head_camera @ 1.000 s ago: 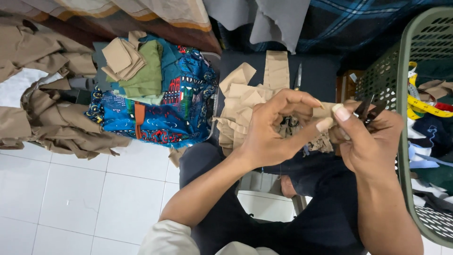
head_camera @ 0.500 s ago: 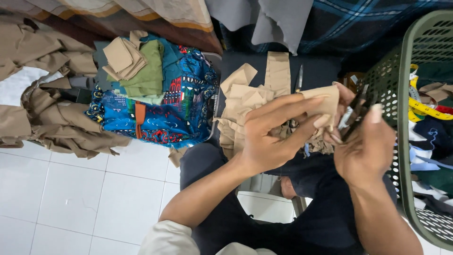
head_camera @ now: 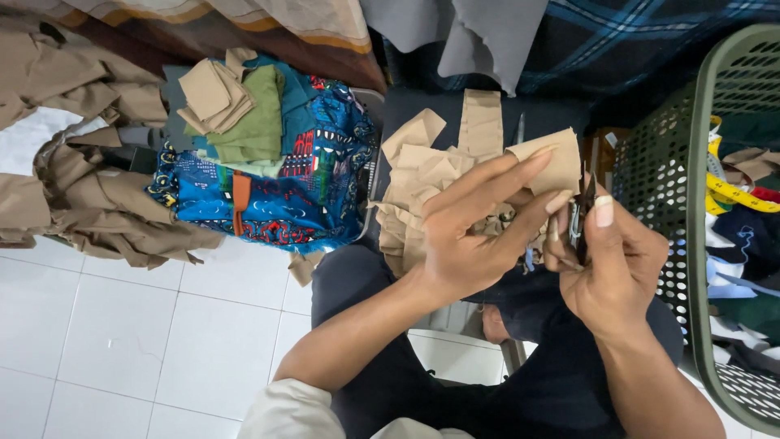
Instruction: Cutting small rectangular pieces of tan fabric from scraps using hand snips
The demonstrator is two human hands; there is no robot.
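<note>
So we've got our left hand (head_camera: 475,236) pinching the tan fabric piece (head_camera: 552,162) flat, while our right hand (head_camera: 609,260) stays closed on small thread snips (head_camera: 582,213), right alongside for trimming.

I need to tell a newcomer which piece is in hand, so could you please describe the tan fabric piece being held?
Start at the green perforated basket on the right; just left of it the two hands meet. The left hand pinches a small tan fabric piece by its corner. Unlike the loose tan pieces lying behind, it is lifted, beside the small dark snips in the right hand.
</note>
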